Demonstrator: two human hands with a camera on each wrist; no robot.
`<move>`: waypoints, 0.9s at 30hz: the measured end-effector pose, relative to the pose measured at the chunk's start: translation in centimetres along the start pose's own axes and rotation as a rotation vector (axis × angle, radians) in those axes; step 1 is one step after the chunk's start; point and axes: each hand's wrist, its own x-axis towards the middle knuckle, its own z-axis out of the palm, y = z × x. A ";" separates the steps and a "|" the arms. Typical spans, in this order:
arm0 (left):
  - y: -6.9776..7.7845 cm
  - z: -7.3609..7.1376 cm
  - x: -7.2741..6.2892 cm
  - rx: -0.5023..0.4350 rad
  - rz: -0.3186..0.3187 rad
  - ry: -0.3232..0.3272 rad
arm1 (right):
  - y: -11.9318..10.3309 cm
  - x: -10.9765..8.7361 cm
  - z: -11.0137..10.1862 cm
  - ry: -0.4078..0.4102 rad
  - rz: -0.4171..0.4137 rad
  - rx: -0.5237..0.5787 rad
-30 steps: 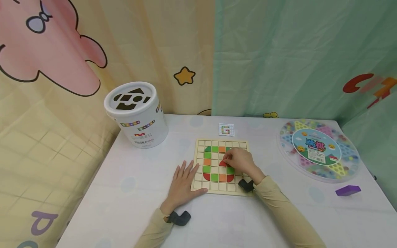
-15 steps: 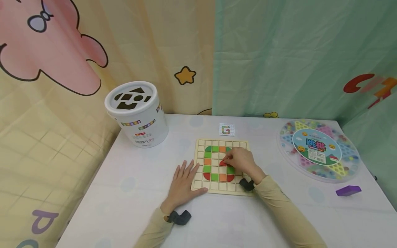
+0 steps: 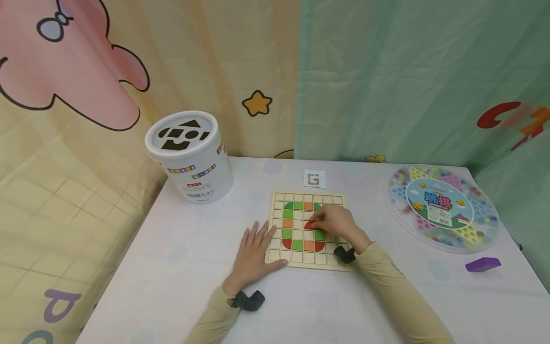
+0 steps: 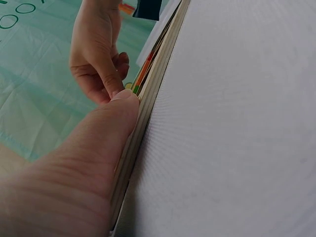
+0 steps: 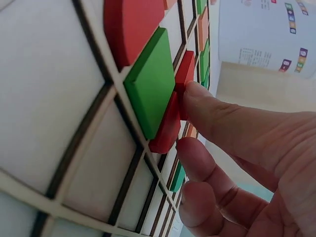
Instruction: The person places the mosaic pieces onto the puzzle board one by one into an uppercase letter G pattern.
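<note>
A wooden grid board (image 3: 302,259) lies on the table with green, orange and red tiles set in a rounded letter shape. My right hand (image 3: 337,222) is over its right half, thumb and fingers pinching a red tile (image 3: 308,224) near the middle. In the right wrist view, the thumb presses that red tile (image 5: 185,69); another red tile (image 5: 168,129) and a green tile (image 5: 152,84) sit beside it. The index fingertip is hidden there. My left hand (image 3: 252,255) rests with spread fingers at the board's left edge, its thumb (image 4: 123,101) on the near edge.
Behind the board lies a small card (image 3: 314,179) printed with a coloured G. At the back left stands a white bucket (image 3: 193,167) with shaped holes in its lid. To the right are a round Chinese checkers set (image 3: 440,208) and a purple block (image 3: 483,264).
My right hand stays at the same spot, its wrist shifting very slightly right. The red tile looks a little flatter in its cell. My left hand has not moved.
</note>
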 end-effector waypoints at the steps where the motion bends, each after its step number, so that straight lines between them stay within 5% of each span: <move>1: 0.0 0.0 0.0 0.002 -0.003 -0.003 | 0.0 0.0 0.0 0.001 -0.001 0.005; 27: 0.2 0.0 -0.1 0.007 -0.004 -0.012 | 1.5 -1.9 -0.1 0.021 -0.054 0.089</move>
